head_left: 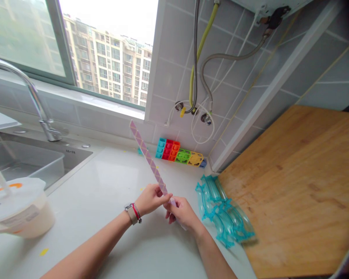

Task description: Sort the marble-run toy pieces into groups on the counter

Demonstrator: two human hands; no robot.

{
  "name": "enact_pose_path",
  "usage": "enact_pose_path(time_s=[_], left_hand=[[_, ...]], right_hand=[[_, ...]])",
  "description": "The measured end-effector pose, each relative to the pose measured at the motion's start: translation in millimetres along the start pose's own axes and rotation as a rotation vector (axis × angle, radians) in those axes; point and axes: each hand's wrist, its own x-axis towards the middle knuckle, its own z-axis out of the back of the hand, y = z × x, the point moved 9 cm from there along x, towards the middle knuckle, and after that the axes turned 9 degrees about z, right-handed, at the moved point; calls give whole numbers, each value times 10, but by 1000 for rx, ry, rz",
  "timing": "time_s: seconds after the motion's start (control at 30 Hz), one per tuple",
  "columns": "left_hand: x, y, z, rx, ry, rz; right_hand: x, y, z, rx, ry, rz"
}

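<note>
Both my hands hold a long pink and white snake puzzle [147,155] made of triangular segments. It stands out straight, slanting up and away to the left over the white counter [104,193]. My left hand [151,198], with a watch and red band on its wrist, pinches the strip near its lower end. My right hand [182,212] grips the very bottom segments just beside it.
A teal snake puzzle [223,213] lies folded at the edge of a wooden board [296,186] on the right. Colourful toy blocks [178,153] line the tiled wall. A steel sink [26,162] with faucet [35,97] sits left, a lidded white tub [16,207] in front.
</note>
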Motion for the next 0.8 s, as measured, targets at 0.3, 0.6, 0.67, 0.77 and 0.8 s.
enact_pose_path(time_s=[0.3, 0.6, 0.67, 0.77, 0.8], left_hand=[[-37, -60, 68, 186, -129, -2], [-26, -6, 113, 144, -162, 33], [-14, 3, 88, 137, -119, 35], [3, 26, 33, 130, -50, 41], [6, 31, 16, 121, -33, 39]], right_hand=[[-27, 107, 129, -250, -128, 28], [-8, 107, 29, -55, -4, 41], [-8, 158, 9, -8, 5, 55], [-9, 197, 0, 39, -7, 58], [-9, 199, 1, 49, -12, 56]])
